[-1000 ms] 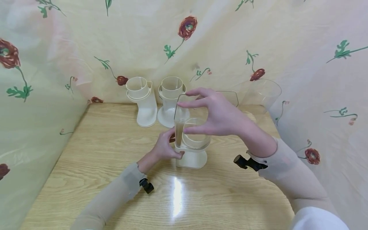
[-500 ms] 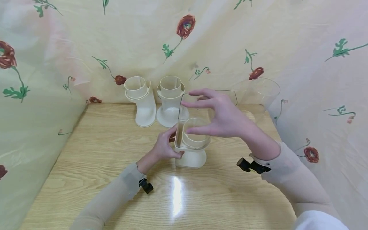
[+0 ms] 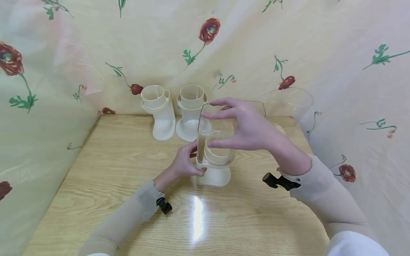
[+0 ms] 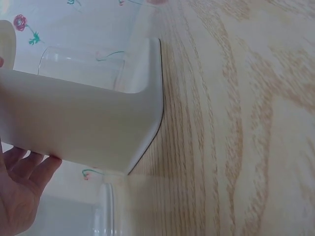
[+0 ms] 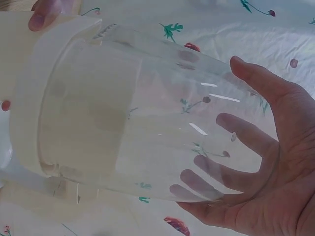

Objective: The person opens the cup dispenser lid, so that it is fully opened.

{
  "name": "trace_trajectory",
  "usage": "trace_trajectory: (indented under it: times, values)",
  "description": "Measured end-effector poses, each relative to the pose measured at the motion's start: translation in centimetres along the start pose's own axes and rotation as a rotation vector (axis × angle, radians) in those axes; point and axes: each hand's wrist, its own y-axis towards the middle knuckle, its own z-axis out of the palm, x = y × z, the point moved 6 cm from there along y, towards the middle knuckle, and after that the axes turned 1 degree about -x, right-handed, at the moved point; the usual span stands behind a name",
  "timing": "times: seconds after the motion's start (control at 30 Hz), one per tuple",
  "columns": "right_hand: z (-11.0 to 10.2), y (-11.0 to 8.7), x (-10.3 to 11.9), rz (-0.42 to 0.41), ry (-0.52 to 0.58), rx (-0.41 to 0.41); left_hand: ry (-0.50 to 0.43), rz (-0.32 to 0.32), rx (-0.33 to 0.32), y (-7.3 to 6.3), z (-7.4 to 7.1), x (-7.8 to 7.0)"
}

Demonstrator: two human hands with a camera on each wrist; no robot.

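A white stand [image 3: 214,177] with a wide foot stands upright on the table in front of me. My left hand [image 3: 184,161] grips its upper part from the left, thumb on the near side. Over its top is a clear container [image 5: 167,113] with one flat side, its lower end right at the stand's white rim [image 5: 29,103]. A pale cylinder [image 3: 217,154] shows through the clear wall. My right hand [image 3: 246,124] holds the container near its upper end, thumb on one side and fingers spread round the other. In the left wrist view, left fingertips [image 4: 47,167] touch the stand.
Two more white stands [image 3: 164,126], [image 3: 189,129] with round cups stand at the back left. Another clear container [image 3: 298,97] stands at the back right, and a clear rim [image 3: 264,108] shows behind my right hand. Flowered curtain [image 3: 153,42] encloses the wooden table [image 3: 128,177].
My right hand and the clear container's upper end have shifted slightly to the right since a second ago. The left hand keeps its grip on the stand.
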Motion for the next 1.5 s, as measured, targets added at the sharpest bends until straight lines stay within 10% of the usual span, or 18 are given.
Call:
trace_trajectory:
  times: [1.5]
  values:
    - [-1.8, 0.5, 0.1, 0.044, 0.088, -0.044, 0.013, 0.009, -0.014, -0.3, -0.2, 0.2]
